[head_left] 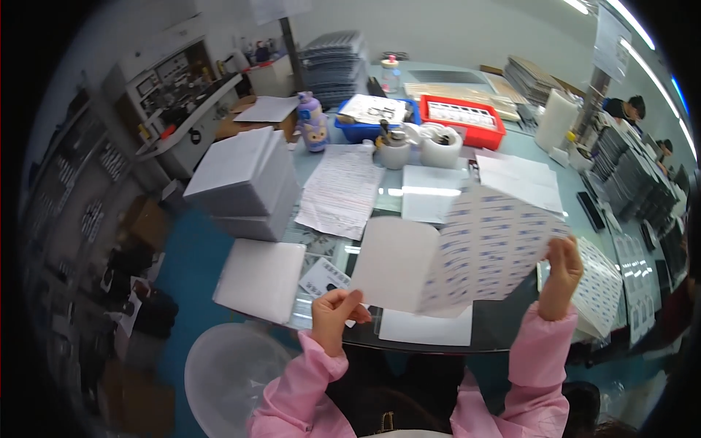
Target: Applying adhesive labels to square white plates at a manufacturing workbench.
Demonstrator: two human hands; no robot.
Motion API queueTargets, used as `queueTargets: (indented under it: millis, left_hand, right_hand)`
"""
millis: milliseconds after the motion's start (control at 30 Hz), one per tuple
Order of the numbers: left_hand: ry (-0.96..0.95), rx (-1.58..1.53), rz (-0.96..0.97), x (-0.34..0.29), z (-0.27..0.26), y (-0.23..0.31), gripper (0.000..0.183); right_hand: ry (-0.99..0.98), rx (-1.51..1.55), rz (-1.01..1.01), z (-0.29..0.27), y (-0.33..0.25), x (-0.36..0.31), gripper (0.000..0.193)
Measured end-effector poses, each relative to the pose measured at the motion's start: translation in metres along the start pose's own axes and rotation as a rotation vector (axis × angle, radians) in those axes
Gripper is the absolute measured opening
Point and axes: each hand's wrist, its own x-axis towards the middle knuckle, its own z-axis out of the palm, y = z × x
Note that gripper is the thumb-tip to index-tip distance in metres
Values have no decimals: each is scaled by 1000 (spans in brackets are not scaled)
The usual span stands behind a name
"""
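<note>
My left hand [336,317] pinches the lower left corner of a plain white sheet [396,263], thumb on top. My right hand [562,274] grips the right edge of a sheet with rows of blue marks [489,252]. Both sheets are held up over the glass-topped table and meet along a curved line between my hands; whether they are joined there I cannot tell. Beneath them, at the table's front edge, lies a blank white sheet [431,328]. A small printed card [323,277] is just beyond my left hand. More blue-marked sheets [599,292] lie beside my right hand.
At the left stand a tall white stack [241,175] and a lower white stack [259,281], with a translucent bin [226,379] below. A handwritten sheet [339,190], a blue tray [361,131], a red tray [482,136] and a purple bottle [312,120] are farther back. Co-workers sit far right.
</note>
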Motion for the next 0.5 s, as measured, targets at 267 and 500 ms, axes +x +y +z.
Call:
queueTargets:
  millis: [267,500]
  left_hand:
    - [684,321,787,32,-155,57,8]
    - [1087,1340,1064,-4,-236,84,22]
  right_hand:
    - [161,237,8,-63,15,28,15]
    - [128,123,27,-71,31,22,15]
